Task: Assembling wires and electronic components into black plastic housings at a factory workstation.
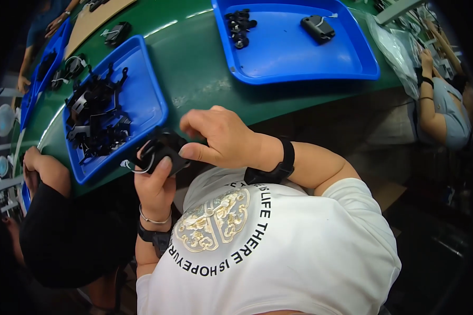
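My left hand (156, 181) is closed around a black plastic device (169, 149), its thumb lying across the top. From the device's left side hangs a thin white cable with a small white connector (125, 164). Just to the right hovers my right hand (218, 137), index finger and thumb bent and apart, with nothing visible between them. Its thumb tip comes close to the device's edge; whether they touch I cannot tell. The fingertips are slightly blurred.
A blue tray (155, 86) at left holds a pile of black brackets (97, 113). Another blue tray (299, 73), farther back, holds small black parts (239, 26) and a black device (318, 29). Further devices (116, 33) lie on the green table (197, 63). Co-workers sit at both sides.
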Demonstrator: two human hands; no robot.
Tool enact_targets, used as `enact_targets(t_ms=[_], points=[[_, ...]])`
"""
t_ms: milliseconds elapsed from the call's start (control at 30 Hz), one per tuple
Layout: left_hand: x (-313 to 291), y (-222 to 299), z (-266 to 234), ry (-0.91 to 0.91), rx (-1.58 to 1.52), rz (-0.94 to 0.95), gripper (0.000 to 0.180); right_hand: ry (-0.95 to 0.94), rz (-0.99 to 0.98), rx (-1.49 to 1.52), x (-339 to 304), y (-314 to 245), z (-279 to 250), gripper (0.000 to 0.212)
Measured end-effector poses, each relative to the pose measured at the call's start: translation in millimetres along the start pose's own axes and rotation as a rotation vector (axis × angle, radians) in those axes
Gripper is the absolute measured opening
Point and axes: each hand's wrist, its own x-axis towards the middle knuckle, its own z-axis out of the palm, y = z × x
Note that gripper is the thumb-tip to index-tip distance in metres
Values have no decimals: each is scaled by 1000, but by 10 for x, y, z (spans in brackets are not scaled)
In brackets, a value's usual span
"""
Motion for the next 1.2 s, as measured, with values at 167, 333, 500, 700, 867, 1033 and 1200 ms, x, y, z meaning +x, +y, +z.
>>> enact_targets(t_ms=[167, 333, 500, 700, 867, 1033, 1200], points=[[-39, -40, 93, 1, 60, 22, 39, -128, 8, -136, -43, 0, -36, 31], [-12, -71, 126, 22, -29, 42, 44, -76, 177, 38, -110, -32, -70, 34], [-37, -165, 70, -16, 139, 88, 46, -114, 367, 120, -13, 40, 5, 27], [-17, -80, 74, -2, 201, 31, 43, 13, 368, 209, 73, 15, 146, 24], [-3, -9, 46, -11, 157, -75, 41, 8, 389, 349, 162, 60, 164, 24], [13, 27, 37, 22, -45, 65, 40, -133, 249, 382, 175, 35, -12, 30], [87, -1, -13, 180, 31, 274, 39, -219, -20, 107, 56, -96, 43, 39]])
